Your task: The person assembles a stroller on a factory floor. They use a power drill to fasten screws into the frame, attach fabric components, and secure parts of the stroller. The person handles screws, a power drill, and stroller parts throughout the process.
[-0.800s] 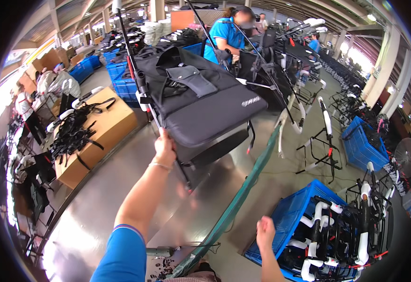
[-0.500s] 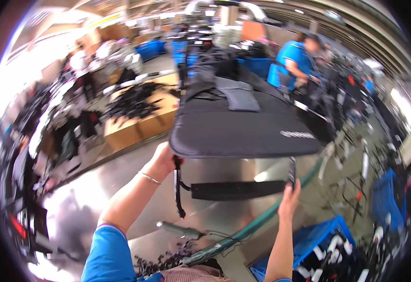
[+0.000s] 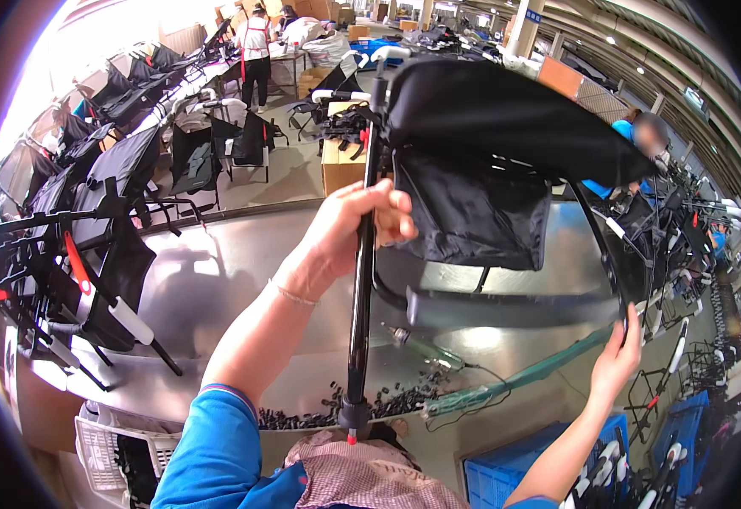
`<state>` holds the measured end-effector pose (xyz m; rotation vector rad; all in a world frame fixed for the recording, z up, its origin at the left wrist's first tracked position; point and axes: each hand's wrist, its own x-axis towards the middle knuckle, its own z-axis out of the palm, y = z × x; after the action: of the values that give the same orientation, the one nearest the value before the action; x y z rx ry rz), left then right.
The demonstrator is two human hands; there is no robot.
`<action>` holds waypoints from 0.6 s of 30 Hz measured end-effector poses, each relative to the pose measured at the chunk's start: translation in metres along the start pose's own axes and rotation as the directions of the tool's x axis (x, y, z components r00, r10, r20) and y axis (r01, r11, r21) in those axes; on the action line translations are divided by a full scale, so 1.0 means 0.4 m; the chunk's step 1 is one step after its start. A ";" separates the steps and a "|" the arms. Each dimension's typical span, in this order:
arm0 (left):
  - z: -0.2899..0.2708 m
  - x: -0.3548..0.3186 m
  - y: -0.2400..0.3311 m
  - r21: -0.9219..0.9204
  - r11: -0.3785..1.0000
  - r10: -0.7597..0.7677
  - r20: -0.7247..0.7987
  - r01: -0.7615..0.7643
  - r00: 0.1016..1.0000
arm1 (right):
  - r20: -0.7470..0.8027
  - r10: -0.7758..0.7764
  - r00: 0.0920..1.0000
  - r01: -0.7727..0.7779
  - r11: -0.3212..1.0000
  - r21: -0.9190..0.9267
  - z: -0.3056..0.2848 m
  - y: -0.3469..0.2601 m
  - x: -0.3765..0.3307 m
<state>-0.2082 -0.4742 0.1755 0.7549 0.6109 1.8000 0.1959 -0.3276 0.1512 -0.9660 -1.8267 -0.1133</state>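
A folding frame of black metal tubes carrying a black fabric seat (image 3: 480,161) was held up above the shiny steel worktable (image 3: 243,254), tilted, its fabric pouch hanging toward the far right. The left hand (image 3: 349,225) was clamped around the frame's upright black tube, whose capped foot pointed down at the person's chest. The right hand (image 3: 618,360) pinched the slanting right tube, fingers closed on it. Turning it well seemingly called for both grips firm and the foot kept off the heap of small black parts (image 3: 336,403) and the green air hose (image 3: 514,386) near the table's edge.
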 end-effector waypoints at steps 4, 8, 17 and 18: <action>-0.003 0.006 0.070 -0.173 0.984 0.052 0.069 -0.039 0.996 | 0.089 -0.109 0.990 0.120 0.984 -0.128 -0.028 -0.081 0.121; -0.056 0.004 0.128 -0.075 0.995 0.070 -0.024 -0.072 0.997 | 0.172 -0.209 0.963 0.243 0.946 -0.215 -0.015 -0.127 0.238; -0.129 -0.069 0.196 -0.016 0.972 -0.224 0.240 0.234 0.945 | 0.564 -0.204 0.800 -0.061 0.907 0.416 0.314 -0.216 -0.188; -0.113 -0.063 0.178 0.076 0.986 -0.158 0.122 0.149 0.980 | 0.703 -0.223 0.676 0.016 0.957 0.288 0.392 -0.136 -0.265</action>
<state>-0.2795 -0.5238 0.1906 0.8379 0.6295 1.5842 0.0612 -0.3482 0.0090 -0.7388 -2.5659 0.5050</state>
